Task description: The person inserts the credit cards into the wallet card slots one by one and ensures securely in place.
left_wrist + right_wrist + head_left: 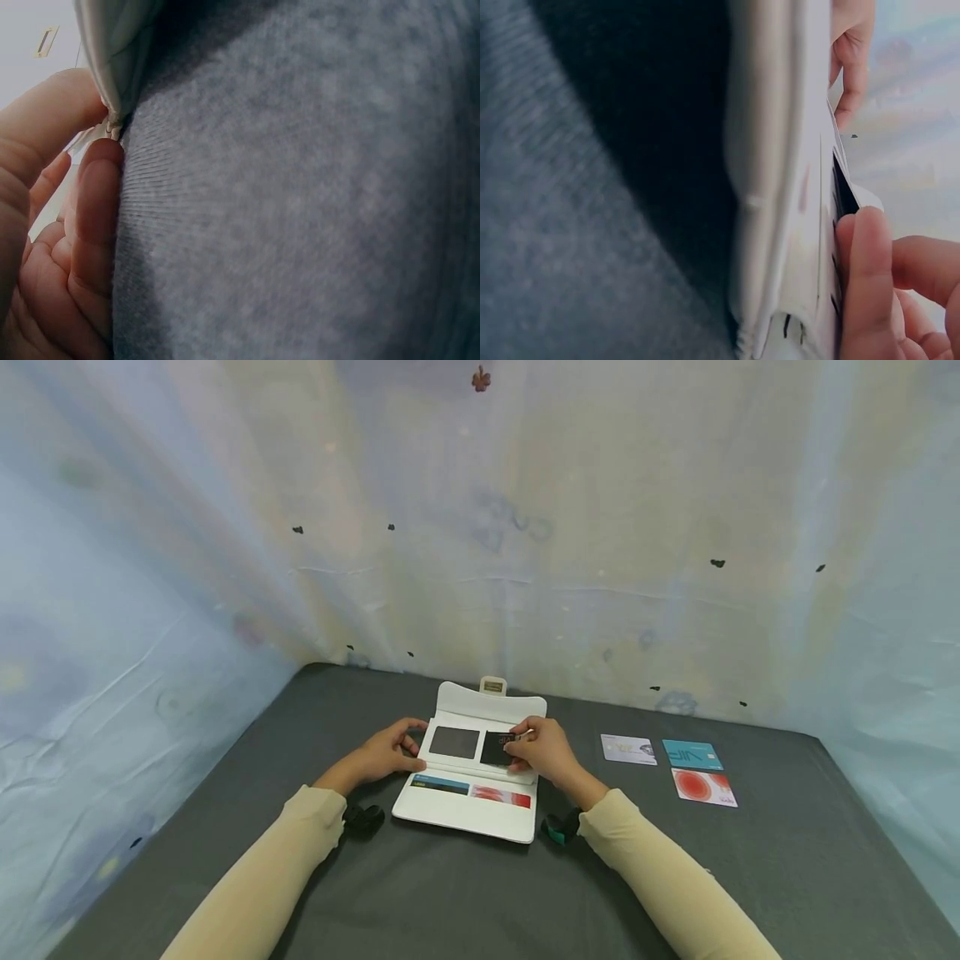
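A white wallet (463, 817) lies opened out on the dark cloth, its clasp tab (492, 686) pointing away from me. At the wallet's left edge, my left hand (382, 753) holds on with thumb and fingers. My right hand (553, 753) pinches a black card (495, 748) over the right dark window of the upper panel; how deep the card sits is hidden by the fingers. To its left is a dark grey window (454, 742). A blue and black card (440, 785) and a red and white card (501, 796) show in lower-panel slots.
On the right of the dark cloth (465, 910) lie a pale silver card (628, 749), a teal card (692, 755) and a red and white card with a circle (703, 787). A patterned curtain (570, 527) hangs behind the surface and along its sides.
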Tool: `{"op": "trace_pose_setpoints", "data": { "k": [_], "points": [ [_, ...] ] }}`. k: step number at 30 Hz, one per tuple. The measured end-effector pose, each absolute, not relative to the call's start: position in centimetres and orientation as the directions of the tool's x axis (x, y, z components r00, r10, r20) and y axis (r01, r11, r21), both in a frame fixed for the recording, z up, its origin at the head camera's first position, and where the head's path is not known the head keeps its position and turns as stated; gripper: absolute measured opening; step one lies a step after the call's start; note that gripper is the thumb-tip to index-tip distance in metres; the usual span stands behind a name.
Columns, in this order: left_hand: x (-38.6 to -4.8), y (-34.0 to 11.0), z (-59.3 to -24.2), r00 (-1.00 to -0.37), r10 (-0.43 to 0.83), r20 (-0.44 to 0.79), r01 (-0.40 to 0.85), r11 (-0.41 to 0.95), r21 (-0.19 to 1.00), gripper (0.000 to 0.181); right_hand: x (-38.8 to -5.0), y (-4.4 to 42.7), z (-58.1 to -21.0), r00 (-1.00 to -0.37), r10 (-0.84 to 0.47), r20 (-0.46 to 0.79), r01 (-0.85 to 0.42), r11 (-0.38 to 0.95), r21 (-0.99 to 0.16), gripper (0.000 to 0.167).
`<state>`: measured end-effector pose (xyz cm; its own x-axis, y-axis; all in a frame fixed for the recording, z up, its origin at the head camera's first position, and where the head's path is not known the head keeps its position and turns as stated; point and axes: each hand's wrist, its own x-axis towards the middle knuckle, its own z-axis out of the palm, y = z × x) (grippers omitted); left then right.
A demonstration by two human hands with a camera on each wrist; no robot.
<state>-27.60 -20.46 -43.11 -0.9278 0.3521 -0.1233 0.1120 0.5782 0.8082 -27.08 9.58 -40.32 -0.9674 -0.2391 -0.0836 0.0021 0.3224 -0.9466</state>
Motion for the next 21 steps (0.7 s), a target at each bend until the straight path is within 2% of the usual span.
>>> {"op": "trace_pose_setpoints", "data": {
  "k": [9, 21],
  "points": [
    [-27.61, -20.39, -43.05, -0.927, 0.353, -0.126, 0.106, 0.569, 0.815, 0.072, -27.29, 9.09, -40.11, -0.960, -0.277, -0.044, -0.075, 0.402, -0.912, 0.026],
    [-27.72, -20.50, -43.21, -0.927, 0.351, -0.130, 0.098, 0.563, 0.820, 0.073, -27.61, 9.13, -40.05, -0.905, -0.425, -0.021, -0.201, 0.470, -0.860, 0.051]
  ]
}}
